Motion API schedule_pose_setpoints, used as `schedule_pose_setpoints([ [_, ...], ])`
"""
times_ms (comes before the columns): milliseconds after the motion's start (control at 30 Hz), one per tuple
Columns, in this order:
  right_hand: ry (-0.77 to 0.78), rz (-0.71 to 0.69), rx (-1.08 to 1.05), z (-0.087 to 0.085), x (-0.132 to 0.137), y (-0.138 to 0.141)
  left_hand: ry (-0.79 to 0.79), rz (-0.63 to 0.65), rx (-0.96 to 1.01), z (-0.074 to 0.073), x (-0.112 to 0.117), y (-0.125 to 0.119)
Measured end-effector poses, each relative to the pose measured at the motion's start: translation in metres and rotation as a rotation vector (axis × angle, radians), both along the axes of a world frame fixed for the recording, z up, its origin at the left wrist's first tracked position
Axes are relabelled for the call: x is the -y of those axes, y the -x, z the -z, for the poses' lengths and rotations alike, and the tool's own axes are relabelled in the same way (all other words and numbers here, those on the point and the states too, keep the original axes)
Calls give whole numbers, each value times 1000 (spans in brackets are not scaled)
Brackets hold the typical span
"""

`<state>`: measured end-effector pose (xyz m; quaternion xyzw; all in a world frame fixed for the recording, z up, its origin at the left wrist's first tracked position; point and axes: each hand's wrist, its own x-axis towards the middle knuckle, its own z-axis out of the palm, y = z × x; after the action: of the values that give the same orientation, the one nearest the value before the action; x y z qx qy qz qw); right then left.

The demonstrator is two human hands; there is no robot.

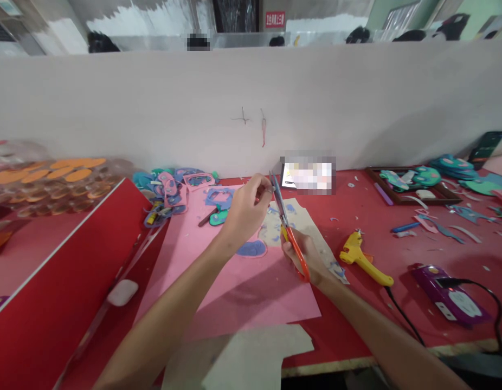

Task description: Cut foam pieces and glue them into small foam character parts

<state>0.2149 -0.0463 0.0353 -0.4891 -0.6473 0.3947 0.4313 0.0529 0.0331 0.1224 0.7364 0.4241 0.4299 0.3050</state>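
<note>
My right hand [306,254] grips a pair of scissors [280,203] by its orange and yellow handles, blades pointing up and away from me. Close to the blade tips, my left hand [251,203] is raised with thumb and fingers pinched together. Whatever they hold, if anything, is too small to make out. Beneath the hands, a blue cutout with a pink edge [251,248] lies on a pink sheet [218,287], partly hidden by my left hand. A stained beige sheet [295,208] extends under the scissors. Left of my hand sit a blue cutout piece [215,197] and a green one [218,218].
A yellow glue gun [365,260] and a purple power box [448,295] with cables lie to the right. Behind them is a brown tray [430,198] of cutouts. A phone [308,176] leans on the white partition. A red board [84,271] stands left, near piled cutouts [172,192].
</note>
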Motion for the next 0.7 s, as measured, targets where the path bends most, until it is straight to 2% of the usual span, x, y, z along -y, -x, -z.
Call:
schedule_pose_setpoints([
  [300,10,57,30,8,-3,1,-30,-10,14,2,-1,0],
  [400,1,65,20,9,-2,1,-69,-38,13,-2,-5,4],
  [567,8,60,-38,9,-1,2,-147,-130,93,-10,-13,23],
  [700,11,53,-98,17,-3,3,-146,-112,24,2,-14,42],
])
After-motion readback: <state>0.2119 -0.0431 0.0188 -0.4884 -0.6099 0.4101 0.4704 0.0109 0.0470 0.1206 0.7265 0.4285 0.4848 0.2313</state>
